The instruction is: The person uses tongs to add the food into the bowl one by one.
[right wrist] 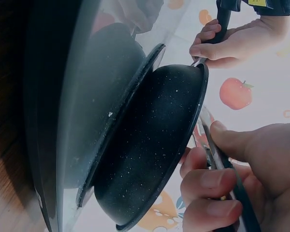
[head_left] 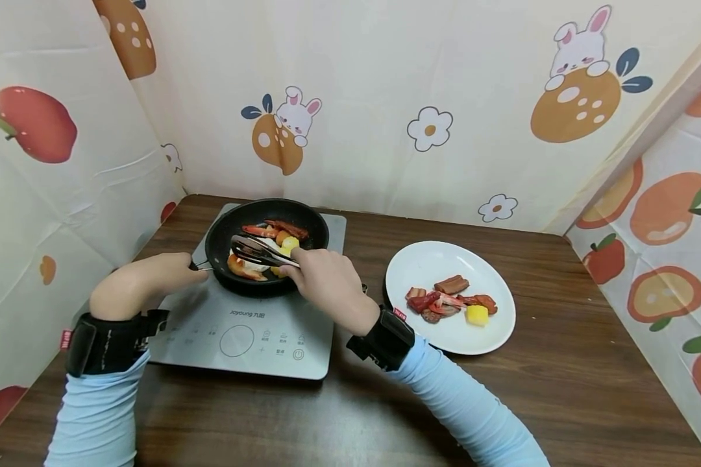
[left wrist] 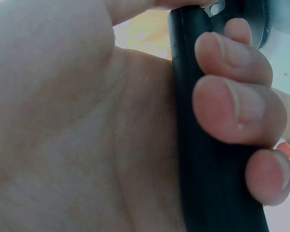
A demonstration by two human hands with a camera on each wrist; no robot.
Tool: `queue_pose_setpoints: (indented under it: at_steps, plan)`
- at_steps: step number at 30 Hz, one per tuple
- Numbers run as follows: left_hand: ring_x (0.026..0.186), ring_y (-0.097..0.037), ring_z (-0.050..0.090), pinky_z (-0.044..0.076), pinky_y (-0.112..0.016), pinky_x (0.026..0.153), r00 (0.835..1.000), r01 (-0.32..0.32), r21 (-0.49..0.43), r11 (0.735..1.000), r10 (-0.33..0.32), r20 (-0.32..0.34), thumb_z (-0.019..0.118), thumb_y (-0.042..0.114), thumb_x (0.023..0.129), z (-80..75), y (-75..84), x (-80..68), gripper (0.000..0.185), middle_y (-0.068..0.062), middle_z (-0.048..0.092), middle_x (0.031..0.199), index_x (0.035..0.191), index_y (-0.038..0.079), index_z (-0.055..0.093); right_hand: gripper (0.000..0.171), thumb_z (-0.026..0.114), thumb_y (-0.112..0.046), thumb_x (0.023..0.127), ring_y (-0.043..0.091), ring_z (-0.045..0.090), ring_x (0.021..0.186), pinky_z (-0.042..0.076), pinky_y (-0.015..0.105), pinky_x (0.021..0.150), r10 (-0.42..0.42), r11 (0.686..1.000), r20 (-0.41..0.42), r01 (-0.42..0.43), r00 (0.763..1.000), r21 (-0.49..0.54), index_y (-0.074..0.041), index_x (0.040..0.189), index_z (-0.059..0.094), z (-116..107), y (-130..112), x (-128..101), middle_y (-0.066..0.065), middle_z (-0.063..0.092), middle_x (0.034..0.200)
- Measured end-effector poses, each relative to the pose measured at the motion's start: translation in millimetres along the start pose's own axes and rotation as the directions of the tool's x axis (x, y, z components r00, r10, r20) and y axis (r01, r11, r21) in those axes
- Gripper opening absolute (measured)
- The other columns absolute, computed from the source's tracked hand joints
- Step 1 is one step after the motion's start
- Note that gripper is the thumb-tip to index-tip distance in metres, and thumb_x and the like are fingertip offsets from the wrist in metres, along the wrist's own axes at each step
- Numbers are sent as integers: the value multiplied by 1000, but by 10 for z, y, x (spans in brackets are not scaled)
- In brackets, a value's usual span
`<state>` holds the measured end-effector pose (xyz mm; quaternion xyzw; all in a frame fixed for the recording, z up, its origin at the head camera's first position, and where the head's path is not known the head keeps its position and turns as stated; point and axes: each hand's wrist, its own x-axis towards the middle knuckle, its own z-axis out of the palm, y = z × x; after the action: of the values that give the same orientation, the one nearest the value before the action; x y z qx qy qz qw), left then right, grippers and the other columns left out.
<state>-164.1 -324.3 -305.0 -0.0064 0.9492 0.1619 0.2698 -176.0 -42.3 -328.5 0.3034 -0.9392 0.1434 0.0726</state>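
Note:
A black frying pan [head_left: 222, 233] sits on a grey induction cooktop [head_left: 210, 324] and holds toy food: red strips, yellow pieces and a white piece. My left hand [head_left: 152, 275] grips the pan's black handle [left wrist: 208, 159], fingers [left wrist: 232, 111] curled round it. My right hand [head_left: 327, 282] holds metal tongs [head_left: 257, 250] whose tips reach into the pan over the food. In the right wrist view the pan's outer wall [right wrist: 150, 154] fills the middle, with the tongs [right wrist: 217, 159] in my right fingers and the left hand [right wrist: 232, 41] on the handle beyond.
A white plate [head_left: 426, 266] to the right of the cooktop carries brown, red and yellow food pieces [head_left: 450, 301]. Everything stands on a dark wooden table [head_left: 561, 389]. Cartoon-printed cloth walls [head_left: 385, 97] close in the left, back and right sides.

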Motion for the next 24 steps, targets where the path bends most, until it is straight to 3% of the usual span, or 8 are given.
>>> queue_pose_setpoints:
  at_steps: [12,18,24]
  plan:
    - [127,-60,46,45,-65,105,1000,-4,11,1000,4,3,44,32,102,1,1,8,71,-48,38,143,139,-27,32,46,57,-59,98,13,59,67,42,27,50,81,997,23,-81,996,7,-16,110,67,27,13,-1,-3,68,86]
    - [122,-58,52,48,-64,101,1000,-1,43,999,1,-7,44,32,102,-1,12,21,69,-48,45,137,135,-27,36,47,58,-60,97,13,59,66,41,27,49,89,996,19,-89,996,11,-15,107,67,37,33,-6,-3,67,84]
    - [125,-59,48,46,-65,103,1000,8,12,1000,-8,12,45,34,103,1,4,30,71,-48,39,142,138,-27,32,46,57,-61,97,13,58,65,40,27,48,82,996,35,-83,996,13,-16,106,66,26,51,-13,-4,65,81]
